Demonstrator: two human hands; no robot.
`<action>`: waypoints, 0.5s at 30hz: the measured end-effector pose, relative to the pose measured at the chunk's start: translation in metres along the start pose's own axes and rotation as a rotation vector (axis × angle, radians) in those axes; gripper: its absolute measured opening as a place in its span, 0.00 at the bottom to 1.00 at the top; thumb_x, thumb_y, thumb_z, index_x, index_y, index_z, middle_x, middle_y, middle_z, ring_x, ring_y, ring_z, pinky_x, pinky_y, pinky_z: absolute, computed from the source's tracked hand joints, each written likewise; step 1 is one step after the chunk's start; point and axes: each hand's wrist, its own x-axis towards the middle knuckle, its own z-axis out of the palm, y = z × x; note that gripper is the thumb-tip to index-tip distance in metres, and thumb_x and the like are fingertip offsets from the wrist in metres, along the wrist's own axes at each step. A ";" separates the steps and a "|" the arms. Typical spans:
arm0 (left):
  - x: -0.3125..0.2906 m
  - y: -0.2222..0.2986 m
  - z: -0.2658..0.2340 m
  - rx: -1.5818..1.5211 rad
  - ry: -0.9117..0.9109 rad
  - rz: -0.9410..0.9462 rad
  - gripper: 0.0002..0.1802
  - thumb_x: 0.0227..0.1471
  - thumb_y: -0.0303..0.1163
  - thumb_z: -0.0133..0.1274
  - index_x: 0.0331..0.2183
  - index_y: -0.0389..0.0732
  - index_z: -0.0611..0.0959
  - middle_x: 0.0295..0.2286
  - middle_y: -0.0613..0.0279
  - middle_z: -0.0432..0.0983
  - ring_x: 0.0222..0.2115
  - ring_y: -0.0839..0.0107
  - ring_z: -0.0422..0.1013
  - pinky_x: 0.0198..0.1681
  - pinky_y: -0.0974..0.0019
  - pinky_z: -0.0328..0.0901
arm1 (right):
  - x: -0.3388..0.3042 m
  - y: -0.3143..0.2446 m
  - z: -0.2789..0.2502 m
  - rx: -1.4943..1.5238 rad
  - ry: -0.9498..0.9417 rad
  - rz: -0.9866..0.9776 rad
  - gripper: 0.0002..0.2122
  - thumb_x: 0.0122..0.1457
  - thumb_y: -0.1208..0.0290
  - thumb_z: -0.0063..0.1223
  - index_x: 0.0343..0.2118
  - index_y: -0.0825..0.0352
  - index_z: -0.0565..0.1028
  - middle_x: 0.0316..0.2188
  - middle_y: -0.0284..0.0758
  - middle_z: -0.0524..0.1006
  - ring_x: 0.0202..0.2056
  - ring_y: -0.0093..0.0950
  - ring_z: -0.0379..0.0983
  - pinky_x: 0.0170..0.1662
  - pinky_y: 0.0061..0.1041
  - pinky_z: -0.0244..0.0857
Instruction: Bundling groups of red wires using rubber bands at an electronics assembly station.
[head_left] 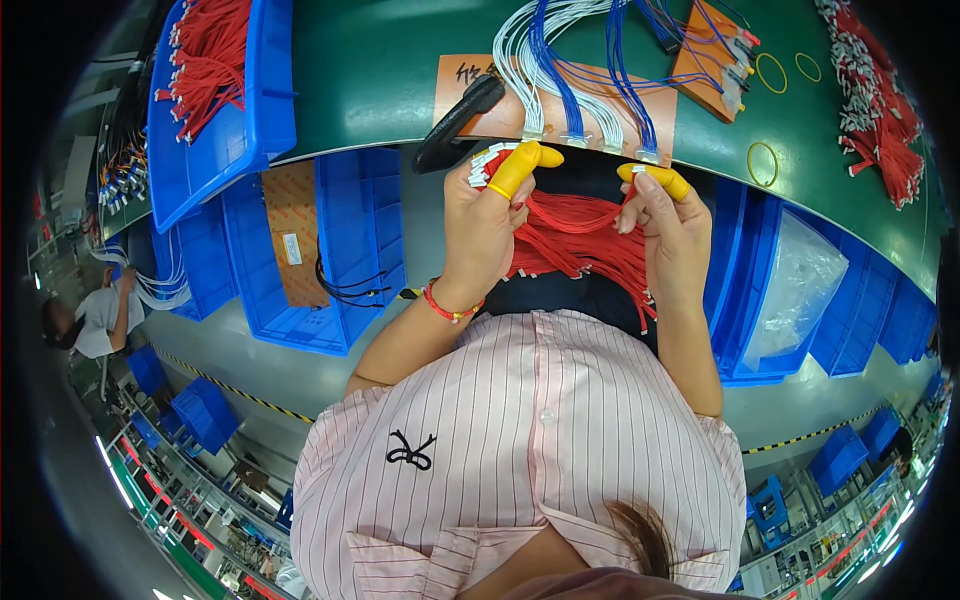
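Note:
My left hand (pixel 482 225), with yellow finger cots on its thumb and a fingertip, is closed around red cables with white connectors (pixel 487 165) bunched at its fingers. Between thumb and forefinger, my right hand (pixel 672 220) pinches a small white connector; its forefinger also wears a yellow cot. Red wire (pixel 575 212) sags between the two hands. Below it, a thick bundle of red cables (pixel 590 255) lies across my lap. Just beyond my fingers, white wires (pixel 515 60) and blue wires (pixel 556 75) end in white connectors at the edge of the green table (pixel 370 75).
A black-handled tool (pixel 458 122) lies by an orange-brown board (pixel 460 70). Yellow rubber bands (pixel 762 165) and red cables (pixel 885 130) lie at right. A blue bin (pixel 270 110) of red cables is at left. Blue bins (pixel 385 215) sit beneath the table. Another person (pixel 98 318) works far left.

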 end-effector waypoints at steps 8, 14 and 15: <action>0.001 -0.003 -0.001 -0.015 0.015 0.007 0.10 0.57 0.29 0.51 0.38 0.32 0.80 0.17 0.71 0.65 0.15 0.88 0.52 0.15 0.80 0.43 | 0.001 -0.001 0.000 0.168 0.015 0.014 0.09 0.61 0.72 0.52 0.36 0.75 0.75 0.19 0.34 0.74 0.20 0.21 0.69 0.31 0.23 0.68; 0.004 0.003 -0.002 -0.036 -0.022 -0.043 0.11 0.59 0.29 0.49 0.38 0.32 0.79 0.18 0.70 0.66 0.14 0.88 0.52 0.15 0.80 0.44 | 0.001 -0.004 0.001 0.193 0.006 0.042 0.09 0.60 0.72 0.52 0.36 0.74 0.75 0.19 0.34 0.74 0.19 0.20 0.69 0.28 0.23 0.69; 0.005 0.005 -0.002 -0.041 -0.040 -0.048 0.11 0.59 0.29 0.48 0.39 0.32 0.79 0.18 0.70 0.67 0.14 0.88 0.51 0.15 0.80 0.44 | 0.001 -0.005 0.002 0.212 0.014 0.053 0.09 0.60 0.72 0.52 0.36 0.74 0.75 0.19 0.34 0.74 0.18 0.20 0.68 0.28 0.23 0.69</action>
